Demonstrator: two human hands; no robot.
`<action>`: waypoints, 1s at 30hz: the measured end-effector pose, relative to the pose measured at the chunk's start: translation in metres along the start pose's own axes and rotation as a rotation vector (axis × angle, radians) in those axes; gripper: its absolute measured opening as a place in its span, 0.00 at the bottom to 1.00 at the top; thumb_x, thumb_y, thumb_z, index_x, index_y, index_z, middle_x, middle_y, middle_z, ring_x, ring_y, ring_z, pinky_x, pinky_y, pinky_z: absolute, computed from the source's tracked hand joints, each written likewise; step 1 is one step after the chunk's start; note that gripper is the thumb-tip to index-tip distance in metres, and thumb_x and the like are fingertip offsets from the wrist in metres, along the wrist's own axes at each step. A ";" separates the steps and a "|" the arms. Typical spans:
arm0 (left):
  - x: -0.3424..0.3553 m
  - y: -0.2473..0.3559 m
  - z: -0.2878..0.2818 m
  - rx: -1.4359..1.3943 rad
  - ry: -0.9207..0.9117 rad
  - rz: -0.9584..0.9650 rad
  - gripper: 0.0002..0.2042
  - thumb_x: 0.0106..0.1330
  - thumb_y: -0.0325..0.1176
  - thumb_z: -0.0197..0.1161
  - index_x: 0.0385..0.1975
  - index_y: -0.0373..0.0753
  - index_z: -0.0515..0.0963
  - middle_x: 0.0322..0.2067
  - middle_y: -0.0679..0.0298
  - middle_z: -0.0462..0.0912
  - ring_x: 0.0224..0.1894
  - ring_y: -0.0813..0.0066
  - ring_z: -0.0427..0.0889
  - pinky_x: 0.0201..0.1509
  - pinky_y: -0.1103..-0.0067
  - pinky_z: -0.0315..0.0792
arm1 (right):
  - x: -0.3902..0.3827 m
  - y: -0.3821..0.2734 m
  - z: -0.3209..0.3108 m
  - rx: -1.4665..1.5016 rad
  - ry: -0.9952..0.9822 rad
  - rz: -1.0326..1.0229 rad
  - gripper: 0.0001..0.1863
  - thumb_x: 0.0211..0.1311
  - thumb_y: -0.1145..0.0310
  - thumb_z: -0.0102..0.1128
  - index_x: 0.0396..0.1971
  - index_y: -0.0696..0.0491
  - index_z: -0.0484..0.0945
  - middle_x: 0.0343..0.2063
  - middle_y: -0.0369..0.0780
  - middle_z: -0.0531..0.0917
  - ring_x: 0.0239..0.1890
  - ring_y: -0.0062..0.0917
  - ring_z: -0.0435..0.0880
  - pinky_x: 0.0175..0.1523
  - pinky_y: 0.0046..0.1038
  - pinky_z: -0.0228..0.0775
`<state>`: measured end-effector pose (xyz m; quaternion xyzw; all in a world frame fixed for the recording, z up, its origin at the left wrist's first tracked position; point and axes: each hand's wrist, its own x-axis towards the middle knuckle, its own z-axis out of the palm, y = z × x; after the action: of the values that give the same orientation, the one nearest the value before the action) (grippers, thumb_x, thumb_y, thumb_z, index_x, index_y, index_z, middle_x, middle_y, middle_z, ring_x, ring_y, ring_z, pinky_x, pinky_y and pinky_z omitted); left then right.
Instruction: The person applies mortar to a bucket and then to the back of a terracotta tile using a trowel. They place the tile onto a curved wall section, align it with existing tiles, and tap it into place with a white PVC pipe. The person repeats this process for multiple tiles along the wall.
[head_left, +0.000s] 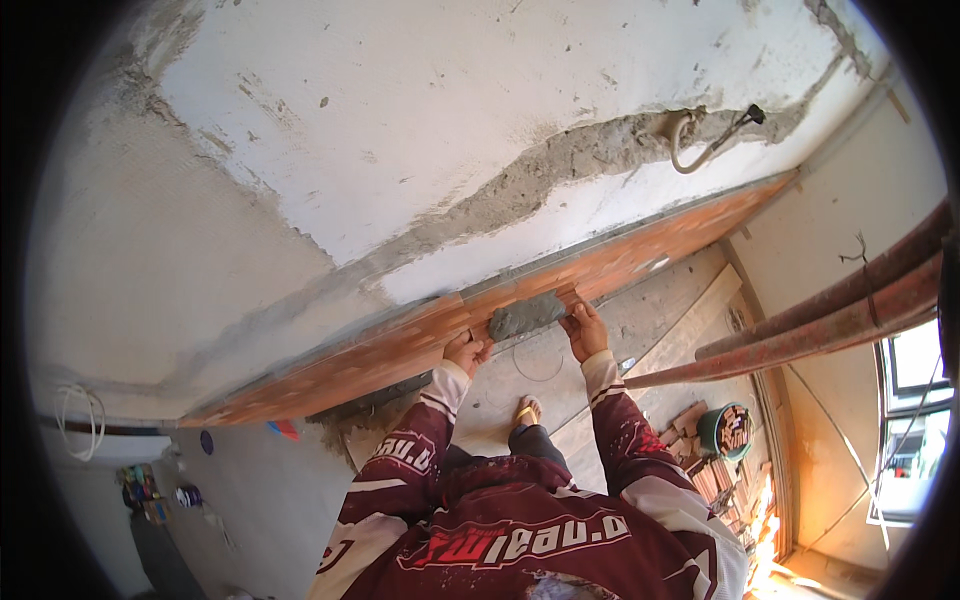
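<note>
Between my two hands is a thin reddish brick tile, its upward face spread with wet grey mortar (527, 316). My left hand (467, 352) is closed on the tile's left end, and my right hand (585, 332) grips the right end. The tile is held level, close to the lower wall, where a long band of orange-red brick tiles (350, 372) runs across. Whether it touches that band I cannot tell.
Above the band is a white wall (330, 110) with a rough grey patched channel and a protruding conduit (683, 150). Rusty pipes (830, 330) cross at right. A green bucket (725, 432) of tile pieces stands beside loose bricks (690, 420). A plank (690, 310) lies on the floor.
</note>
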<state>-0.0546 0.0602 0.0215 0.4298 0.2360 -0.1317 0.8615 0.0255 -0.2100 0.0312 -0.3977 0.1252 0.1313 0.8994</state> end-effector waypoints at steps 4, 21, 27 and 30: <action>0.012 0.002 0.011 0.005 0.101 0.071 0.11 0.63 0.23 0.51 0.44 0.36 0.74 0.35 0.63 0.80 0.34 0.75 0.79 0.38 0.80 0.74 | 0.019 -0.008 0.010 -0.004 0.041 0.004 0.14 0.68 0.69 0.48 0.51 0.52 0.72 0.36 0.32 0.77 0.37 0.22 0.78 0.46 0.29 0.73; 0.053 0.001 -0.002 -0.109 0.141 0.148 0.17 0.63 0.21 0.54 0.52 0.31 0.70 0.37 0.59 0.81 0.32 0.75 0.80 0.36 0.80 0.76 | 0.053 -0.010 0.021 -0.123 0.102 -0.006 0.14 0.68 0.68 0.48 0.48 0.58 0.72 0.40 0.38 0.75 0.40 0.29 0.77 0.44 0.31 0.76; 0.016 0.021 0.020 0.314 0.355 0.106 0.15 0.62 0.26 0.57 0.49 0.34 0.72 0.36 0.58 0.81 0.35 0.70 0.81 0.39 0.79 0.76 | 0.052 -0.012 0.024 -0.124 0.151 0.006 0.15 0.66 0.68 0.51 0.48 0.59 0.73 0.37 0.38 0.76 0.37 0.29 0.79 0.42 0.29 0.77; -0.011 0.044 0.049 1.035 0.600 0.355 0.15 0.60 0.29 0.58 0.48 0.38 0.74 0.36 0.56 0.80 0.37 0.63 0.81 0.40 0.73 0.76 | 0.052 -0.013 0.021 -0.150 0.142 0.014 0.16 0.65 0.69 0.52 0.51 0.59 0.72 0.37 0.38 0.77 0.36 0.28 0.79 0.39 0.28 0.78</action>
<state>-0.0307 0.0472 0.0827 0.8425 0.2984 0.0427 0.4464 0.0813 -0.1955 0.0368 -0.4713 0.1814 0.1182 0.8550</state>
